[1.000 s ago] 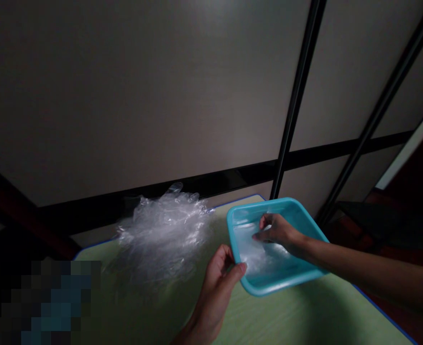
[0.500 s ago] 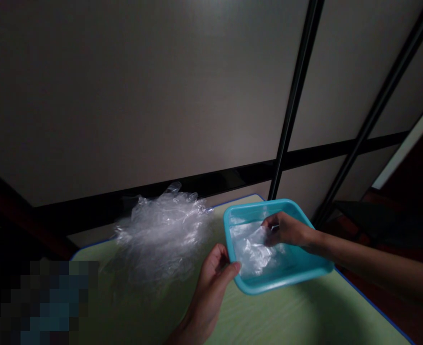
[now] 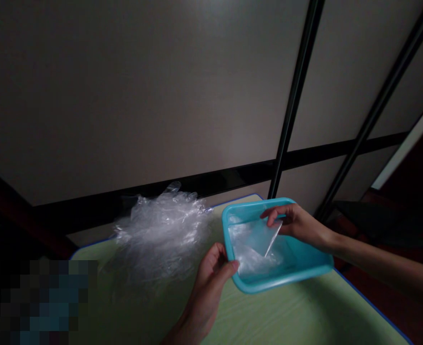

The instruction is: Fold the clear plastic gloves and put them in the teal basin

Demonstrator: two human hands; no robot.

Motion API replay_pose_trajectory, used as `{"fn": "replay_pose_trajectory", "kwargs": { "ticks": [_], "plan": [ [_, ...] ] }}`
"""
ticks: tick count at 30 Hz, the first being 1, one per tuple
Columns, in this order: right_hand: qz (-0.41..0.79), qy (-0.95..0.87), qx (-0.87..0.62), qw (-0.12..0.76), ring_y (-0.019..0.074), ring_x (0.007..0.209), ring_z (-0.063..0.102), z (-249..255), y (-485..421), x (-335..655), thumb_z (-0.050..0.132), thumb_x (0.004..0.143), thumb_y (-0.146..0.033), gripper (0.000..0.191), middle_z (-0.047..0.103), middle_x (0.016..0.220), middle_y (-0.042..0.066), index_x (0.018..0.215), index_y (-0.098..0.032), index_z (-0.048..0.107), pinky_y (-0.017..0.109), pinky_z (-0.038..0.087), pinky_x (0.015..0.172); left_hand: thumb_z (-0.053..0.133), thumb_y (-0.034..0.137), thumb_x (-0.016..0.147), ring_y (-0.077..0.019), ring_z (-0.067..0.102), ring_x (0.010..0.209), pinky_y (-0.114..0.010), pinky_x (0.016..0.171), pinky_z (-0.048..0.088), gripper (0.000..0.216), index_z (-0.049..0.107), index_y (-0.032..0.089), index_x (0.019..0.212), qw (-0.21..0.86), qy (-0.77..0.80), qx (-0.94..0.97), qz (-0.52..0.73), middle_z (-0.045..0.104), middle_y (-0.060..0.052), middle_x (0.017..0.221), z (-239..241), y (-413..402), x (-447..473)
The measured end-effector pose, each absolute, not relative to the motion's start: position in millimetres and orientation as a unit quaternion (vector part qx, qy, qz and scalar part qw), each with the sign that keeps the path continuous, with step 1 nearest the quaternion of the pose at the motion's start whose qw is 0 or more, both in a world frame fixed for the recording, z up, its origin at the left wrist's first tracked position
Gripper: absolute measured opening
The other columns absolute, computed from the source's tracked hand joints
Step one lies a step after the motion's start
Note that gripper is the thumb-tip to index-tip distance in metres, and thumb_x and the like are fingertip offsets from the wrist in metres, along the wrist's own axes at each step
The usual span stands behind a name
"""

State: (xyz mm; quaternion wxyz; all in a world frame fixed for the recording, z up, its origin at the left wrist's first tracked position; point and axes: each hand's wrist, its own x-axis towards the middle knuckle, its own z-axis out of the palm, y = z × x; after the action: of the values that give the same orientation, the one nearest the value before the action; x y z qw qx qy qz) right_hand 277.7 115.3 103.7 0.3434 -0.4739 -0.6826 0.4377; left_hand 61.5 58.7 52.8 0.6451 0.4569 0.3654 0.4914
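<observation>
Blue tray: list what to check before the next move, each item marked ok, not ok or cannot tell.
1. Grip of the left hand on the blue tray at its near-left rim: ok.
2. Pinch of the right hand on the clear sheet at a top corner: ok.
3. Only one sheet pinched: cannot tell.
4. Sheet lifted fully out of the tray: not ok, its lower part is inside.
5. Tray wholly on the green table: cannot tell at the right corner.
6. The plastic pile outside the tray: ok.
</observation>
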Motion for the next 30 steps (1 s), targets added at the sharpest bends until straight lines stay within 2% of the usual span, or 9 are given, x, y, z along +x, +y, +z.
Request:
{"fn": "replay_pose_trajectory", "kwargs": {
  "ticks": [4, 8, 11, 13, 16, 20, 22, 26, 30],
  "plan": [
    [0.467, -0.700, -0.461, 0.284, 0.0209, 0.092, 0.057, 102.2, 115.9, 285.8, 0.058, 0.059, -0.014, 0.011, 0.063, 0.091, 0.005, 0.068, -0.015, 0.063, 0.031, 0.043, 0.080, 0.056, 0.022, 0.073, -0.0143, 0.046, 0.072, -0.025, 0.068, 0.034, 0.010, 0.048, 0.017, 0.074, 0.645, 0.367, 0.458, 0.490, 0.051, 0.000, 0.073, 54.6, 59.0, 61.3],
    [0.502, -0.627, -0.529, 0.274, 0.0173, 0.075, 0.058, 99.9, 117.0, 285.8, 0.046, 0.066, -0.016, 0.015, 0.061, 0.075, 0.004, 0.070, -0.014, 0.061, 0.027, 0.045, 0.065, 0.057, 0.021, 0.071, -0.0144, 0.046, 0.071, -0.024, 0.068, 0.034, 0.010, 0.048, 0.017, 0.071, 0.638, 0.369, 0.464, 0.492, 0.051, 0.000, 0.072, 55.8, 57.4, 62.1],
    [0.459, -0.652, -0.549, 0.249, 0.0157, 0.072, 0.057, 99.1, 119.6, 282.8, 0.053, 0.068, -0.022, 0.016, 0.058, 0.080, 0.003, 0.081, -0.015, 0.059, 0.025, 0.044, 0.060, 0.058, 0.021, 0.071, -0.0148, 0.046, 0.072, -0.025, 0.068, 0.034, 0.009, 0.049, 0.017, 0.071, 0.634, 0.370, 0.467, 0.492, 0.052, 0.000, 0.072, 56.8, 56.7, 63.0],
    [0.414, -0.704, -0.537, 0.213, 0.0141, 0.070, 0.055, 100.3, 122.0, 280.8, 0.063, 0.062, -0.020, 0.033, 0.057, 0.088, 0.003, 0.094, -0.017, 0.057, 0.025, 0.045, 0.061, 0.058, 0.021, 0.071, -0.0146, 0.046, 0.070, -0.024, 0.067, 0.034, 0.009, 0.049, 0.017, 0.070, 0.632, 0.371, 0.470, 0.492, 0.052, 0.000, 0.071, 57.7, 56.6, 63.2],
    [0.404, -0.731, -0.532, 0.139, 0.0118, 0.067, 0.054, 106.9, 125.6, 277.1, 0.066, 0.056, -0.010, 0.057, 0.054, 0.099, 0.004, 0.110, -0.019, 0.052, 0.025, 0.045, 0.061, 0.057, 0.021, 0.072, -0.0149, 0.046, 0.071, -0.025, 0.067, 0.034, 0.009, 0.049, 0.017, 0.071, 0.630, 0.374, 0.474, 0.488, 0.052, 0.000, 0.071, 58.5, 56.6, 62.7],
    [0.427, -0.728, -0.535, 0.023, 0.0131, 0.067, 0.055, 118.2, 128.4, 271.0, 0.065, 0.050, -0.002, 0.060, 0.055, 0.092, 0.003, 0.107, -0.018, 0.057, 0.023, 0.045, 0.057, 0.056, 0.021, 0.072, -0.0159, 0.047, 0.074, -0.026, 0.069, 0.034, 0.008, 0.049, 0.017, 0.074, 0.634, 0.377, 0.474, 0.481, 0.052, 0.000, 0.073, 57.3, 56.1, 61.1],
    [0.414, -0.731, -0.543, 0.028, 0.0130, 0.067, 0.055, 119.0, 128.7, 269.8, 0.064, 0.049, -0.001, 0.057, 0.054, 0.089, 0.002, 0.103, -0.019, 0.060, 0.022, 0.045, 0.057, 0.056, 0.021, 0.072, -0.0157, 0.047, 0.073, -0.025, 0.068, 0.035, 0.008, 0.048, 0.017, 0.074, 0.634, 0.376, 0.476, 0.480, 0.052, 0.000, 0.073, 56.3, 56.0, 60.5],
    [0.355, -0.746, -0.554, 0.100, 0.0125, 0.070, 0.054, 106.9, 125.8, 276.1, 0.063, 0.052, -0.002, 0.052, 0.054, 0.091, 0.002, 0.101, -0.020, 0.059, 0.021, 0.045, 0.058, 0.056, 0.020, 0.072, -0.0152, 0.047, 0.072, -0.025, 0.067, 0.035, 0.008, 0.048, 0.017, 0.072, 0.634, 0.372, 0.477, 0.482, 0.052, 0.000, 0.072, 56.3, 55.9, 60.3],
    [0.305, -0.781, -0.539, 0.080, 0.0171, 0.076, 0.055, 91.9, 119.6, 288.0, 0.062, 0.050, 0.001, 0.054, 0.056, 0.086, 0.003, 0.100, -0.019, 0.058, 0.026, 0.045, 0.065, 0.057, 0.020, 0.071, -0.0148, 0.047, 0.071, -0.024, 0.067, 0.034, 0.010, 0.048, 0.017, 0.071, 0.640, 0.373, 0.471, 0.479, 0.052, 0.000, 0.071, 59.7, 55.7, 61.7]
  ]
}}
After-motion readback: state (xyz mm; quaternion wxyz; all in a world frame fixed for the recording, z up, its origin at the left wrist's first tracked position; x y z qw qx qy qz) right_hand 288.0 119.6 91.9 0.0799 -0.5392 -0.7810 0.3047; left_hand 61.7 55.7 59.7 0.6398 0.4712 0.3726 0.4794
